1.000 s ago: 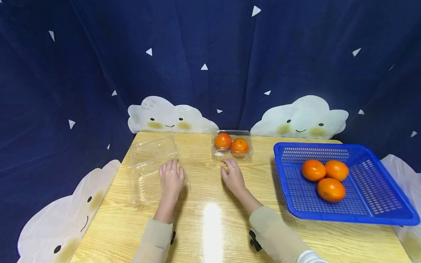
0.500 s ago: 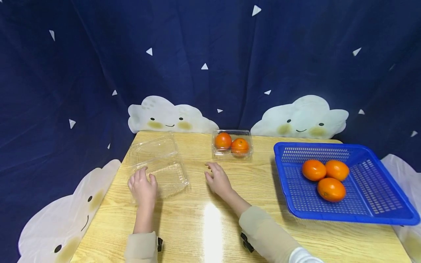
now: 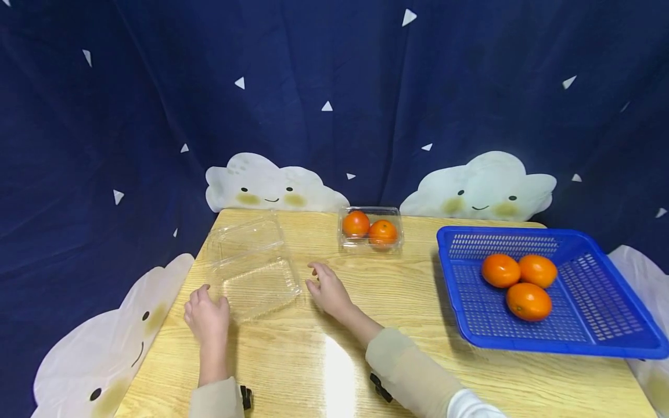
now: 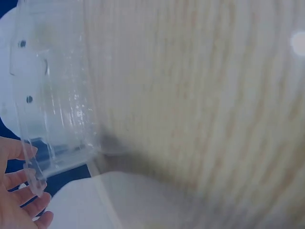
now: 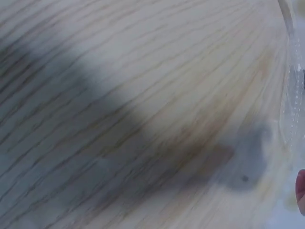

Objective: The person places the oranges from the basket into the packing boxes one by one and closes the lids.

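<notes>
A clear plastic clamshell box (image 3: 256,273) lies open on the table's left part, its lid half folded back toward the curtain. My left hand (image 3: 207,313) is at its near left corner, fingers loosely spread. In the left wrist view the fingers of the left hand (image 4: 21,191) overlap the clear corner of the box (image 4: 62,95); whether they touch it is hard to tell. My right hand (image 3: 329,292) hovers just right of the box, fingers loosely bent around nothing. Only a fingertip (image 5: 300,191) of it shows in the right wrist view.
A second clear box (image 3: 370,244) with two orange fruits (image 3: 356,224) stands at the table's back edge. On the right, a blue plastic basket (image 3: 564,347) holds three orange fruits (image 3: 529,302). A dark blue curtain (image 3: 334,69) hangs behind the table.
My left hand has moved left and toward me, from the box's right side across it to its left corner. The right hand has shifted left, toward the open box.
</notes>
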Available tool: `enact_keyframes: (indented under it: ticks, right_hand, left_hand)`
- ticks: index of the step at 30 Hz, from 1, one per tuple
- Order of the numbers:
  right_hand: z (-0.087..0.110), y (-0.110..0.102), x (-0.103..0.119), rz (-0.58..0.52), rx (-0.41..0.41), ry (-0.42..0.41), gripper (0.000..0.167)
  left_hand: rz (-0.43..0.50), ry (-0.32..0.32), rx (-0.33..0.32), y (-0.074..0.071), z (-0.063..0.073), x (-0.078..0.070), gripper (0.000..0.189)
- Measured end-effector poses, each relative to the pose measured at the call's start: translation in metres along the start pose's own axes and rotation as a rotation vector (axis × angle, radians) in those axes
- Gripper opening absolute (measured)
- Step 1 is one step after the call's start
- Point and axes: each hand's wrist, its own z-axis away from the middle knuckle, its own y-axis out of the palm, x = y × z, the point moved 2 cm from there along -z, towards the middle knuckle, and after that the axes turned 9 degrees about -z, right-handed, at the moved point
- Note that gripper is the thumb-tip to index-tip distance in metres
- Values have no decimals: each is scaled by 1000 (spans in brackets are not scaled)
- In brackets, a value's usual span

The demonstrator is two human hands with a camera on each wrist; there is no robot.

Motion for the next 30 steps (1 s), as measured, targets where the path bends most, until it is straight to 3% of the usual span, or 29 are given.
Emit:
enact_keyframes:
  ticks: [15,30]
  right_hand:
    - [-1,22,15,-61,163,91,47]
    - [0,27,18,-129,126,100,51]
  left_hand:
    - [-9,-70,76,3,5,18,45]
    - [46,-48,123,7,9,22,42]
